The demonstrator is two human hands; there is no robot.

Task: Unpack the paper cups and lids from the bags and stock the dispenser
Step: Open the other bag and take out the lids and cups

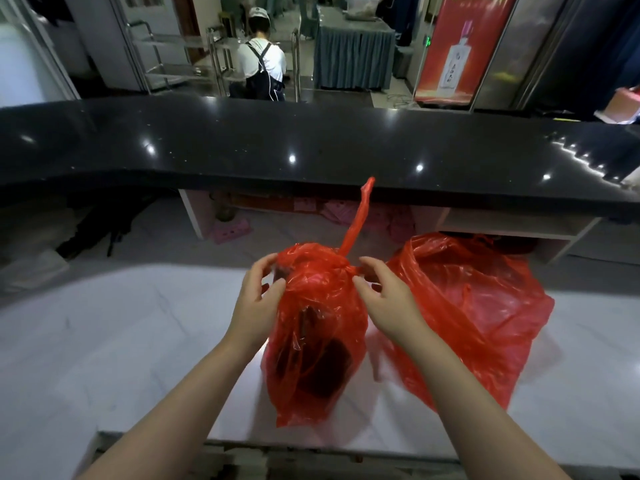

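Item: tied red bag (313, 341), standing upright on the pale bench (104, 341), its long axis running vertically and its knotted neck (341, 266) sitting at the top, directly between the hands. Left hand (258, 303) is cupping the upper left shoulder of the bag, fingers curled against the plastic and thumb pressing the front. Right hand (384, 296) is reaching in from the right, fingers half curled and the tips lying at the knot; whether they are already pinching it cannot be told from this view. A twisted tail of plastic (358, 216) is sticking up and away from the knot, leaning toward the far side. Contents: dark shapes are showing through the film (cups or lids, not distinguishable here). Second item: a larger red bag (478, 317), mouth looser, slumping just beside the first on its right and touching it low down. Beyond the bench a black counter (311, 143) is crossing the view; a seated person (261, 67) is facing away behind it. No dispenser is showing. Judgement: the unpacking is only beginning, and the right hand, being nearer the knot, is likely the one to work it loose while the left is steadying the bag.
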